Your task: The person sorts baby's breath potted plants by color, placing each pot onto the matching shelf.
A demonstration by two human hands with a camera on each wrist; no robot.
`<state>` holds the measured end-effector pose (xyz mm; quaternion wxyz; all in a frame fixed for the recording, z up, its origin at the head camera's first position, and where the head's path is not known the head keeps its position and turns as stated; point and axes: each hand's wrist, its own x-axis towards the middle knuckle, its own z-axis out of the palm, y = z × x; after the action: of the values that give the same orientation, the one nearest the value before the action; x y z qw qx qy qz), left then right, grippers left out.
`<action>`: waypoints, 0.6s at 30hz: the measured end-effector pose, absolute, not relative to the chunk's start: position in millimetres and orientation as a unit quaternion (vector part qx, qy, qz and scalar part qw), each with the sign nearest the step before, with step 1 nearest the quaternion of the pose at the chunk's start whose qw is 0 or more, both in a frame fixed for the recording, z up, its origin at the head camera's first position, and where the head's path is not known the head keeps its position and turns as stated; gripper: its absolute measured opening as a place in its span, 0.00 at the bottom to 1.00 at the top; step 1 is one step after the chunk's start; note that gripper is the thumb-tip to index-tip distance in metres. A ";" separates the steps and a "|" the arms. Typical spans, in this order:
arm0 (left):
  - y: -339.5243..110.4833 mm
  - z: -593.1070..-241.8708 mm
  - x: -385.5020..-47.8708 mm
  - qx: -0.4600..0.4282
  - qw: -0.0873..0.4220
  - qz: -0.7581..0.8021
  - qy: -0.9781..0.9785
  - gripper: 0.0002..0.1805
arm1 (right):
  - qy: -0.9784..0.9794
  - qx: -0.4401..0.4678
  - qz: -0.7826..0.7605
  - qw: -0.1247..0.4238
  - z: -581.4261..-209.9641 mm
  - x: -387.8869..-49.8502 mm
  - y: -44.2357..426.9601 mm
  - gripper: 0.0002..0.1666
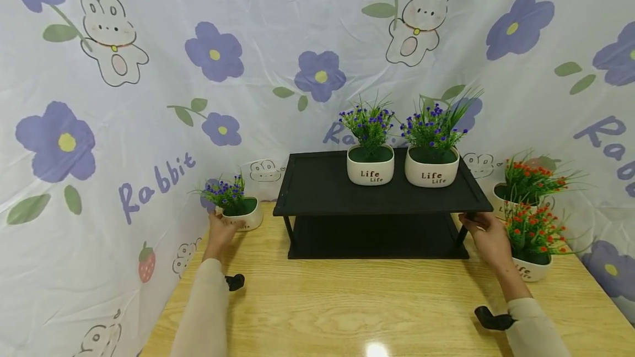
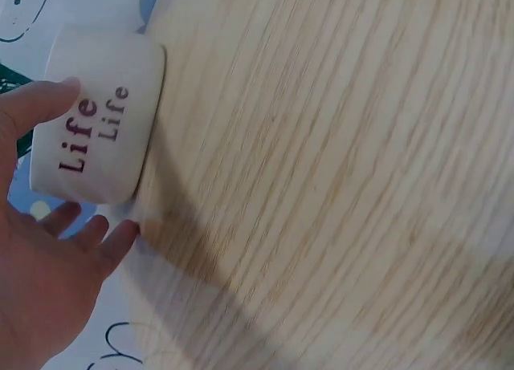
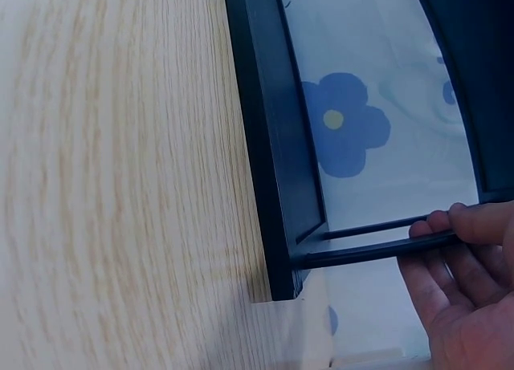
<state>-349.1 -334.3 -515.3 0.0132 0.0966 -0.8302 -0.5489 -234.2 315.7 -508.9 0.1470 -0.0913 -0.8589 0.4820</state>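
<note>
At the far left, my left hand (image 1: 221, 234) is at a white pot (image 1: 254, 217) with purple flowers. The left wrist view shows the left thumb across the front of this "Life" pot (image 2: 104, 145), with fingers (image 2: 88, 229) around its end. My right hand (image 1: 492, 241) grips the front right post of a two-tier black shelf (image 1: 317, 186) just below the top tier. In the right wrist view, the thumb and fingers of the right hand (image 3: 466, 266) pinch this thin black post (image 3: 361, 252). Two white pots with purple flowers (image 1: 371, 167) (image 1: 431, 168) stand on the upper tier.
Right of the shelf, beside my right forearm, stand two white pots with orange-red flowers, one at the back (image 1: 501, 208) and one nearer (image 1: 538, 270). The light wooden table (image 1: 347, 302) stretches in front of the shelf. A printed cloth (image 1: 268, 32) hangs behind and at both sides.
</note>
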 end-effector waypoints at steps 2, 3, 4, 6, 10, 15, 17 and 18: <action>-331.5 -516.3 -348.7 0.097 0.021 -0.549 -0.830 0.63 | -0.859 -0.092 0.483 0.144 -509.0 -234.4 315.7 0.29; -329.8 -516.1 -348.9 0.098 0.027 -0.546 -0.831 0.63 | -0.859 -0.092 0.483 0.144 -509.1 -234.5 316.0 0.29; -328.7 -516.7 -348.7 0.101 0.031 -0.539 -0.836 0.64 | -0.859 -0.092 0.483 0.143 -509.4 -234.3 316.0 0.29; -328.0 -518.4 -349.8 0.108 0.032 -0.515 -0.850 0.65 | -0.858 -0.092 0.484 0.142 -509.7 -233.5 316.2 0.29; -325.4 -517.4 -350.8 0.130 0.013 -0.456 -0.880 0.67 | -0.858 -0.092 0.484 0.147 -508.7 -233.4 316.6 0.28; -319.7 -515.6 -346.8 0.121 0.025 -0.478 -0.869 0.67 | -0.858 -0.092 0.484 0.146 -508.9 -234.1 316.8 0.29; -318.7 -515.8 -345.6 0.113 0.036 -0.505 -0.855 0.68 | -0.858 -0.091 0.485 0.145 -509.3 -234.2 316.8 0.29; -318.4 -515.9 -345.2 0.109 0.039 -0.516 -0.849 0.68 | -0.858 -0.091 0.485 0.144 -509.4 -234.3 316.7 0.29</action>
<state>-345.2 -318.4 -515.9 0.0387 0.1093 -0.8486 -0.5162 -234.3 316.7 -509.4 0.1441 -0.0909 -0.8576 0.4853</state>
